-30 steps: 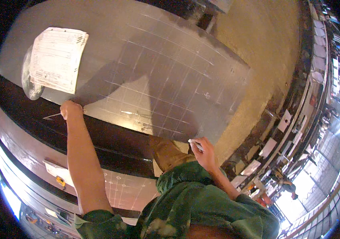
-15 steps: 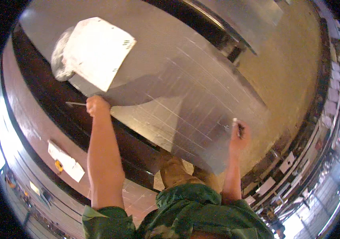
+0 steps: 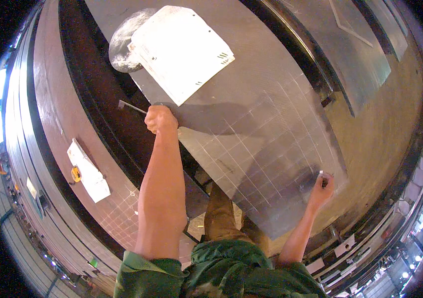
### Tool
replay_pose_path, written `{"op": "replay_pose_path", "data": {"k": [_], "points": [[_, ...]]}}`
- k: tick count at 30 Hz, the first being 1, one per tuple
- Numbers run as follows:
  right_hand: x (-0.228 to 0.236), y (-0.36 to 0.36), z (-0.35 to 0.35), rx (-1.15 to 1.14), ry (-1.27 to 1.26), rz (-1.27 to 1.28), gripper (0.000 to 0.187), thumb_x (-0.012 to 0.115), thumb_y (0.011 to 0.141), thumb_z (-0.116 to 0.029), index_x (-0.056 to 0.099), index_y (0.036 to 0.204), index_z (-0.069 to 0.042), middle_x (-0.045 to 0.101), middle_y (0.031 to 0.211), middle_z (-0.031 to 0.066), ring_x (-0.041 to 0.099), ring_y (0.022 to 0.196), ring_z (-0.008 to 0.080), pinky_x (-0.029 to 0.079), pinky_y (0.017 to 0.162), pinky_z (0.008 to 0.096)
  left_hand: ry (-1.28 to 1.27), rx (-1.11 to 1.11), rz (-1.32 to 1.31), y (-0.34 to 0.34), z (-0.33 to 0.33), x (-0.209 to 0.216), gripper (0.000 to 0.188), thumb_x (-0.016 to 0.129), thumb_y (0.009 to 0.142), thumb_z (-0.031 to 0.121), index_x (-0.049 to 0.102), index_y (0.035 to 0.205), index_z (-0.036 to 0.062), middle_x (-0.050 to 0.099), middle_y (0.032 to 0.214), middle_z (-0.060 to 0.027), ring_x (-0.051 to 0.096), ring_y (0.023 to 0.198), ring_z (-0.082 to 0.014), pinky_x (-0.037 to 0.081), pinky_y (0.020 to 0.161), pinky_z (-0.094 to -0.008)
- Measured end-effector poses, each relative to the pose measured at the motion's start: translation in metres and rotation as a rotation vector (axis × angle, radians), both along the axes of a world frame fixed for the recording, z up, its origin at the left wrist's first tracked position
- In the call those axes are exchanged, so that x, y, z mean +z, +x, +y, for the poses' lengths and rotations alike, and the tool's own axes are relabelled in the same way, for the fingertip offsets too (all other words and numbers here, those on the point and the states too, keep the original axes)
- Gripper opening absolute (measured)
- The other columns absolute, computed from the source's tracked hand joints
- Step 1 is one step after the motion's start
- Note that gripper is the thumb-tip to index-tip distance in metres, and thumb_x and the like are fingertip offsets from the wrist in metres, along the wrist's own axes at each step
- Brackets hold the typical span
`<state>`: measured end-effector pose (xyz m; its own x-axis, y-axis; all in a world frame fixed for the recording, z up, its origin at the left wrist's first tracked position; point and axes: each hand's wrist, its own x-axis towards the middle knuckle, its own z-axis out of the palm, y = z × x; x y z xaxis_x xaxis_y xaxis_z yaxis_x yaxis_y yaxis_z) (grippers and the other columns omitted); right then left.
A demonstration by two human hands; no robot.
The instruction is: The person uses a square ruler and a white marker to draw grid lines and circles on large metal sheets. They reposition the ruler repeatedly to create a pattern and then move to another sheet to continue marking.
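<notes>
A broad grey metal plate (image 3: 251,74) stretches in front of me, with a grid of pale lines drawn across its nearer half. At the plate's left edge, my left hand (image 3: 161,119) is closed around a thin pale strip (image 3: 133,107) with a short bent end, which juts out leftward over the dark gap. My right hand (image 3: 325,187) is over the plate's near right corner, its fingers pinched on a small white stick of chalk (image 3: 321,173). Beyond the left hand, white paper sheets (image 3: 181,52) rest on the plate, partly covering a greyish-white rounded bundle (image 3: 124,42).
To the left, past a dark gap (image 3: 92,84), a reddish-brown plate (image 3: 55,99) carries a white folded sheet (image 3: 92,176) and a yellow tape measure (image 3: 76,174). More metal plates (image 3: 365,69) stand at the far right. Flat offcuts (image 3: 345,246) lie along the right side.
The whole view has turned, so the plate and papers appear farther right. My right hand appears lower and farther right, still pinching the chalk. The left hand keeps its grip at the plate's edge.
</notes>
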<state>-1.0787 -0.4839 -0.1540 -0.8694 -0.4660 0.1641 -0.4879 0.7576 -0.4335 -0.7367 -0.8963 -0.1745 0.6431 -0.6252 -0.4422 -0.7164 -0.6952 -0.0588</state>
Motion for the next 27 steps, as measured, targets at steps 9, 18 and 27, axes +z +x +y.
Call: {"op": "replay_pose_path", "data": {"k": [9, 18, 27], "points": [[0.003, 0.008, -0.003, 0.019, 0.040, 0.007, 0.017, 0.065, 0.083, -0.004, 0.066, 0.100, -0.003, 0.068, 0.087, 0.0097, 0.062, 0.077, 0.0213, 0.049, 0.069, 0.0324, -0.126, 0.178, 0.064, 0.009, -0.002, -0.005, 0.025, 0.052, 0.090, 0.016, 0.071, 0.094, 0.0001, 0.070, 0.100, -0.0155, 0.070, 0.091, -0.0309, 0.059, 0.073, -0.0374], [0.004, 0.010, 0.005, -0.097, 0.146, -0.002, 0.013, 0.067, 0.084, -0.006, 0.067, 0.097, -0.002, 0.068, 0.088, 0.0099, 0.063, 0.078, 0.0197, 0.051, 0.073, 0.0314, 0.161, -0.655, -0.245, 0.001, 0.004, 0.001, 0.021, 0.064, 0.083, 0.015, 0.069, 0.096, 0.0005, 0.069, 0.104, -0.0153, 0.070, 0.093, -0.0291, 0.059, 0.076, -0.0367], [0.028, 0.009, -0.019, -0.145, 0.057, -0.069, 0.020, 0.067, 0.085, -0.019, 0.066, 0.100, -0.005, 0.067, 0.096, 0.0140, 0.064, 0.089, 0.0313, 0.050, 0.077, 0.0394, 0.157, -0.544, -0.126, 0.024, -0.002, -0.009, 0.021, 0.072, 0.080, 0.013, 0.070, 0.098, 0.0026, 0.068, 0.108, -0.0145, 0.068, 0.097, -0.0266, 0.058, 0.077, -0.0348]]}}
